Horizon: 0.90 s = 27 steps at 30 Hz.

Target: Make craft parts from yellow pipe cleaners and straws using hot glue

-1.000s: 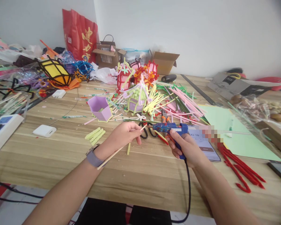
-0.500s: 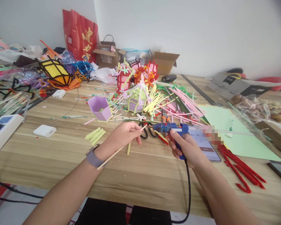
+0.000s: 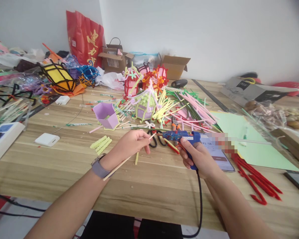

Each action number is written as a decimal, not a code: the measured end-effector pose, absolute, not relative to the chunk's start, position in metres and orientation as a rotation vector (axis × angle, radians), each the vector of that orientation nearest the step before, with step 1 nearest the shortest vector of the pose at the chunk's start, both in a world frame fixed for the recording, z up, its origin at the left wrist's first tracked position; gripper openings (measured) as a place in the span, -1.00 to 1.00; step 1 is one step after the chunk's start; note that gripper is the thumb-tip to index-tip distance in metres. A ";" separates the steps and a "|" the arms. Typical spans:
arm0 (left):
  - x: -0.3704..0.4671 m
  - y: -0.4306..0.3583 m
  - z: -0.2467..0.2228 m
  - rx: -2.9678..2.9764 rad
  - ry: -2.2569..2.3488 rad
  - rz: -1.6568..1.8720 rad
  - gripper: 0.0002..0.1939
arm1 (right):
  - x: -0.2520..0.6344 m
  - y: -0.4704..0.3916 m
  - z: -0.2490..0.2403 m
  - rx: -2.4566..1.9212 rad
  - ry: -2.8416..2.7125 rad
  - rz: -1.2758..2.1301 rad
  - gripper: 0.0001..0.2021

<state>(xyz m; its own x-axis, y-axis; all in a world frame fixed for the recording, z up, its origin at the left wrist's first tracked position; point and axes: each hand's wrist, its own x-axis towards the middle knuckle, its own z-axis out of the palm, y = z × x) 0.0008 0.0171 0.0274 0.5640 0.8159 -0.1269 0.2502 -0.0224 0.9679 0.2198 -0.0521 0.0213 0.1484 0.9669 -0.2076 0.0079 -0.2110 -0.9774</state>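
My left hand (image 3: 137,142) is closed on a thin wooden stick (image 3: 119,166), which slants back past the wrist. In my right hand (image 3: 198,156) is a blue hot glue gun (image 3: 175,134), its nozzle pointing left at the stick's upper tip. Whether nozzle and tip touch, I cannot tell. Behind the tip lie black-handled scissors (image 3: 153,142), partly hidden. Yellow-green twisted strips (image 3: 101,144) lie to the left of my left hand. Farther back are a purple open box (image 3: 106,115) and a small purple and green lantern (image 3: 146,108).
A phone (image 3: 220,156) lies just right of the glue gun, with red pipe cleaners (image 3: 257,179) beyond it. Light green sheets (image 3: 254,139) cover the right side. A white charger (image 3: 47,139) sits at left. The glue gun's black cord (image 3: 201,202) hangs over the front edge.
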 end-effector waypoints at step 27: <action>0.000 0.020 0.022 1.615 0.943 0.577 -0.70 | 0.222 -0.050 0.017 -1.407 -0.993 1.241 -0.51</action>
